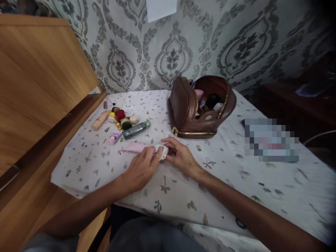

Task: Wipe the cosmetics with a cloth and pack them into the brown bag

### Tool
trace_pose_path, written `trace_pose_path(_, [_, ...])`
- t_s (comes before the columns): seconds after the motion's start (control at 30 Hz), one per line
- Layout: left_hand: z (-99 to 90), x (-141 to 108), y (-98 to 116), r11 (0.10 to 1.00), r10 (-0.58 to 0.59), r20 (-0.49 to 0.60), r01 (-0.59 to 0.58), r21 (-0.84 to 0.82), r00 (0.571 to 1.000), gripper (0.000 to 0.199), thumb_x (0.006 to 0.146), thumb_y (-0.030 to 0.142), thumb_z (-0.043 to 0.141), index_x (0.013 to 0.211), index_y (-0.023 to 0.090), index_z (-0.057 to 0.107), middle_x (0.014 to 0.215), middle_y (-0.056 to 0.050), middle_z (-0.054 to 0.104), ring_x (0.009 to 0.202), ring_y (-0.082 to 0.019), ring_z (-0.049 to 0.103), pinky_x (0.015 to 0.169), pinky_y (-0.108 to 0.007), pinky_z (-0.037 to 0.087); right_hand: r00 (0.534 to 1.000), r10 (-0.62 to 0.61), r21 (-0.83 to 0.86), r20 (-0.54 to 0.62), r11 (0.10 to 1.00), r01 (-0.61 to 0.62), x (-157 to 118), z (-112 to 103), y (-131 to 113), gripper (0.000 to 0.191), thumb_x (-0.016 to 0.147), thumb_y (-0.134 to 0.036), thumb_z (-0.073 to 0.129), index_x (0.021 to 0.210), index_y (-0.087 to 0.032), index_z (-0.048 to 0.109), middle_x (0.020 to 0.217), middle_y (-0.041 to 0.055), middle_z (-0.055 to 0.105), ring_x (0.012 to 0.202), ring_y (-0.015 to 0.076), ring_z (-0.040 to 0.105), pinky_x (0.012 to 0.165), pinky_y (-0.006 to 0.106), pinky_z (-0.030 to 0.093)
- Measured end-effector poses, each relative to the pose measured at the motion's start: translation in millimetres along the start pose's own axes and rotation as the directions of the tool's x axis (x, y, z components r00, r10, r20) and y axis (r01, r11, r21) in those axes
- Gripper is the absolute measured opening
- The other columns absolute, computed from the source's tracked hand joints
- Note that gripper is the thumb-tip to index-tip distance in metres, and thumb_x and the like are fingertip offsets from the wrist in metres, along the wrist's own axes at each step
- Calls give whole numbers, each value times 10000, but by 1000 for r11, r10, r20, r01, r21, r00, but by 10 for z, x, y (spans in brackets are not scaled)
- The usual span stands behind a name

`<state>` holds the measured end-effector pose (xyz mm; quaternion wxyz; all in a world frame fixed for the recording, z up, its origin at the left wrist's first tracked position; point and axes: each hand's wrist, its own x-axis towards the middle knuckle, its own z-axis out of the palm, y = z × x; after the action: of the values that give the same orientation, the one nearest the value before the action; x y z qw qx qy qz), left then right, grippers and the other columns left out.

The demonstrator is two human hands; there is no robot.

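Note:
In front of me, my left hand [139, 169] is closed at the right part of a pale pink tube [134, 147], whose flat end points left. Its fingertips press on a small white piece [162, 151] at the tube's right side; I cannot tell whether this is a cap or folded tissue. My right hand [182, 157] is beside the white piece, with thumb and forefinger apart and curved around its right edge. Beyond the hands lie a dark green bottle [135, 130] with a light green end and a small pink and purple tube [114, 138].
A brown leather bag [183, 112] stands unzipped at the back, with cosmetics inside. Left of it are a beige tube [101, 120], a red-lidded jar [120, 114] and several small containers. A blurred flat object [271, 140] lies right. A wooden panel [44, 70] rises left.

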<state>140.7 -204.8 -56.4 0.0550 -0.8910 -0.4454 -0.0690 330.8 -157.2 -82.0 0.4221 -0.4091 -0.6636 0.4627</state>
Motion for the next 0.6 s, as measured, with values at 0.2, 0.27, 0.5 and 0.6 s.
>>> trace_pose_path(0.2, [-124, -150, -417, 939, -327, 72, 316, 134, 942, 475, 948, 121, 359, 1417, 185, 394, 1176, -140, 515, 1099, -279, 553, 733, -350, 554, 999, 12, -9, 34, 1000, -12, -15, -11, 7, 364, 726, -256, 732, 1067, -230, 609, 943, 16, 702, 660, 122, 552, 658, 279, 491])
trace_pose_path(0.27, [-148, -263, -592, 911, -408, 76, 400, 105, 910, 400, 954, 149, 371, 1339, 184, 473, 1145, -130, 519, 1037, -270, 567, 721, -349, 546, 999, -23, -74, 38, 997, 26, -23, -10, -9, 282, 748, -243, 725, 1017, -222, 643, 900, 11, 693, 666, 123, 560, 647, 266, 487])
trace_pose_path(0.5, [-270, -242, -615, 920, -378, -81, 365, -143, 922, 388, 975, 195, 357, 1334, 244, 493, 1075, -63, 491, 901, -191, 559, 770, -315, 515, 996, -86, -315, 25, 945, 89, -64, 4, -66, 209, 799, -208, 691, 1001, -217, 634, 866, 12, 689, 710, 148, 612, 663, 273, 495])
trace_pose_path(0.6, [-307, -39, -299, 964, -216, -93, 197, -178, 972, 425, 960, 172, 366, 1373, 231, 448, 1126, -77, 491, 951, -197, 557, 778, -317, 525, 998, -61, -319, 9, 946, 61, -95, 13, -81, 337, 752, -169, 710, 1052, -224, 568, 911, 12, 702, 720, 156, 631, 673, 278, 506])
